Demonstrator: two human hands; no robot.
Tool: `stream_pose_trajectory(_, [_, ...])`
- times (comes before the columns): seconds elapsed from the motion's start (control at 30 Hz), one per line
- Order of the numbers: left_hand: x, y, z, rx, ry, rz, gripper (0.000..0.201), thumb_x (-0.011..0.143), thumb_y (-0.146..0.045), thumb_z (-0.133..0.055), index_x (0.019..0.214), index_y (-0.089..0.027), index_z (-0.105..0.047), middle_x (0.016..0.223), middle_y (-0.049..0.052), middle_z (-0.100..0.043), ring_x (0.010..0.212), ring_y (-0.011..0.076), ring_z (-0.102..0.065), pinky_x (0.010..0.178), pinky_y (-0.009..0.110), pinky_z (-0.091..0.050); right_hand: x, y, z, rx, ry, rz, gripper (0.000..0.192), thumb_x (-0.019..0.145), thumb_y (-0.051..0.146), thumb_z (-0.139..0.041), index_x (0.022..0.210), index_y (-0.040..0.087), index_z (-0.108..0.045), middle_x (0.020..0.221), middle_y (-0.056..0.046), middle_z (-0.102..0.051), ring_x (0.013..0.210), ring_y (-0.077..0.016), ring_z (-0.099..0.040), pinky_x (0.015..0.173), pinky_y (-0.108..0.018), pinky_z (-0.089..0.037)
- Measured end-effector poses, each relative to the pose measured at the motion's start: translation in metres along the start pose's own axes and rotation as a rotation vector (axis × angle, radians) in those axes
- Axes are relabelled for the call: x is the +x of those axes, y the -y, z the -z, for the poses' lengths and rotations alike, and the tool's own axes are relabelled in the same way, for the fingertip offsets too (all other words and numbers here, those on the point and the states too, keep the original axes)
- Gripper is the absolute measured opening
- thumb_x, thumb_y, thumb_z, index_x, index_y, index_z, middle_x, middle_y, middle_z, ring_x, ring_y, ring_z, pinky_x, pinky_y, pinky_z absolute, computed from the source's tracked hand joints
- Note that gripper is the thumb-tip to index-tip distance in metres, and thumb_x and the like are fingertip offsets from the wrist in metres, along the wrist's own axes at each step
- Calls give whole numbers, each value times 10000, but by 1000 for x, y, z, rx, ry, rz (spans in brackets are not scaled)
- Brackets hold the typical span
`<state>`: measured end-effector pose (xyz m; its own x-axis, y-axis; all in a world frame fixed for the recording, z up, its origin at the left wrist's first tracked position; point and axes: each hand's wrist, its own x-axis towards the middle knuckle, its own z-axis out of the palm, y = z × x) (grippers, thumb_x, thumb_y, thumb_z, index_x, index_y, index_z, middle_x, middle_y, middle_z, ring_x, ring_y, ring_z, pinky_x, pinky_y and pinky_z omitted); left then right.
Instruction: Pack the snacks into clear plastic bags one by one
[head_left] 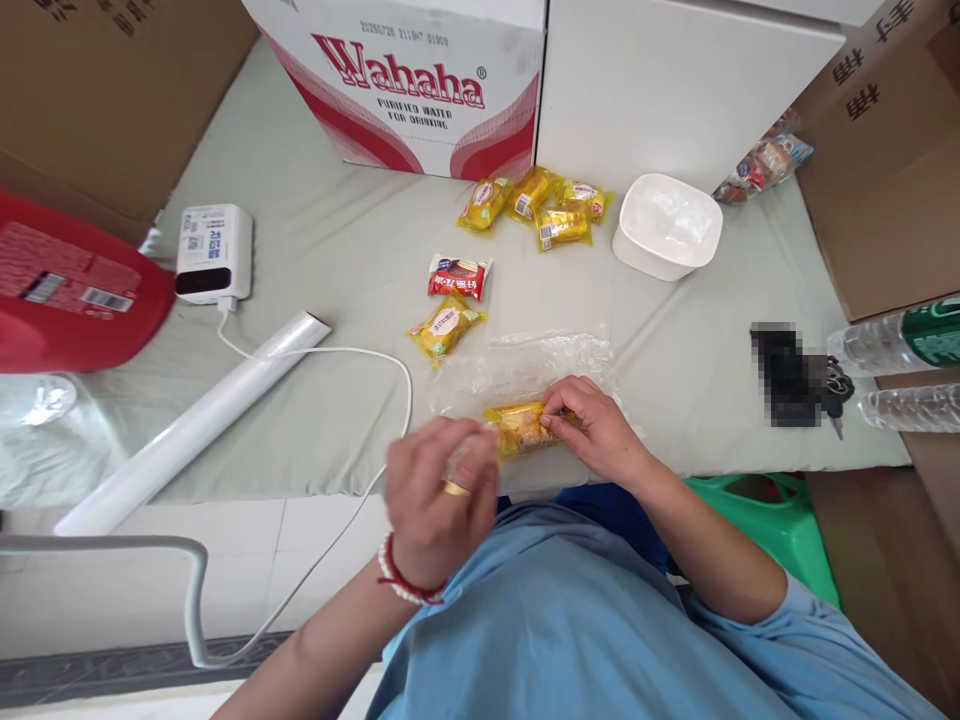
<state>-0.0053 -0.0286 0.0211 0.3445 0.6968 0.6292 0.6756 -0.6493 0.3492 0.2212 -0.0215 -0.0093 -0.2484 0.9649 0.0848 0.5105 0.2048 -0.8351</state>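
Note:
A yellow see-through snack packet (517,432) with a brownish cake or bread inside lies near the table's front edge, over a crumpled sheet of clear plastic film (555,355). My right hand (592,425) pinches this packet at its right part between thumb and fingers. At its left end is my left hand (442,490), raised, smeared by motion, fingers curled together; whether anything sits between them is hidden. Beyond the film are another yellow packet (446,326) and a red and white snack packet (459,276), touching or nearly so.
Several yellow packets (564,226) lie by a Wahaha carton (420,90), beside a white plastic tub (660,262). To the left are a white roll (195,420), a white device (214,250) with a cable (360,350), and a red container (75,290). Bottles (911,408) and keys (836,390) lie right.

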Motion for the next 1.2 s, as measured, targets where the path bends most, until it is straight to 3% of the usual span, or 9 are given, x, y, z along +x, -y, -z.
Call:
stream_pose_trajectory(0.17, [-10, -18, -22, -22, 323, -107, 377, 950, -87, -572, 1314, -167, -632, 1304, 94, -735, 1172, 237, -672, 952, 382, -480, 0, 1, 3, 2, 15, -29, 96, 960, 211, -610, 865, 218, -592, 958, -49, -668, 935, -202, -583, 866, -355, -454])
stream_pose_trajectory(0.33, [-14, -5, -35, -7, 373, -137, 338, 989, -105, -530, 1286, -173, -675, 1319, 70, -736, 1194, 233, -676, 967, 392, -466, 20, -6, 33, 11, 178, -141, 124, 969, 281, -587, 903, 208, -664, 902, -29, -696, 787, -170, -609, 730, -305, -478])
stream_pose_trajectory(0.43, [-14, -3, -33, -9, 383, -133, 330, 1001, -128, -526, 1288, -177, -682, 1332, 73, -729, 1203, 242, -678, 962, 405, -465, 58, -17, 47, -239, 97, -105, 115, 946, 258, -605, 980, 202, -699, 943, -56, -711, 832, -201, -615, 792, -342, -481])
stream_pose_trajectory(0.53, [-15, -3, -32, -5, 397, -124, 333, 1006, -131, -520, 1291, -180, -685, 1340, 75, -724, 1213, 245, -678, 965, 416, -465, 102, -28, 43, -416, 146, -38, 396, 798, 250, -790, 1178, 191, -699, 1070, -105, -709, 1001, -279, -600, 901, -404, -470])
stream_pose_trajectory(0.6, [-16, -3, -32, 3, 401, -117, 330, 1009, -137, -519, 1289, -187, -689, 1344, 70, -723, 1213, 244, -678, 962, 417, -465, 125, -32, 34, -449, 256, -64, 516, 710, 232, -863, 1198, 183, -704, 971, -88, -709, 995, -286, -589, 874, -381, -465])
stream_pose_trajectory(0.73, [-18, -1, -35, 13, 383, -117, 322, 1011, -149, -528, 1287, -181, -689, 1347, 61, -722, 1211, 240, -671, 953, 414, -460, 144, -24, 28, -345, 402, -150, 80, 826, 209, -738, 898, 175, -735, 678, 14, -599, 719, -160, -551, 707, -276, -402])
stream_pose_trajectory(0.83, [-18, 0, -36, 6, 365, -119, 310, 1007, -152, -539, 1278, -163, -690, 1339, 54, -727, 1208, 241, -656, 953, 410, -450, 138, -9, 38, -235, 428, -144, 67, 850, 241, -709, 834, 176, -716, 611, 60, -512, 588, -103, -459, 628, -250, -345])
stream_pose_trajectory(0.97, [-15, -2, -33, 16, 382, -93, 312, 994, -159, -557, 1270, -187, -699, 1339, 50, -726, 1172, 264, -631, 882, 420, -451, 105, 17, 48, -197, 341, -42, 91, 890, 267, -665, 860, 192, -707, 621, 60, -496, 569, -100, -445, 604, -244, -338])
stream_pose_trajectory(1.2, [-16, -3, -33, 30, 437, -62, 297, 1014, -180, -508, 1225, -204, -716, 1213, 88, -759, 926, 238, -637, 724, 416, -463, 22, 37, 25, -331, 246, 221, 244, 1015, 206, -483, 1090, 219, -714, 821, -33, -563, 710, -157, -543, 634, -269, -424])
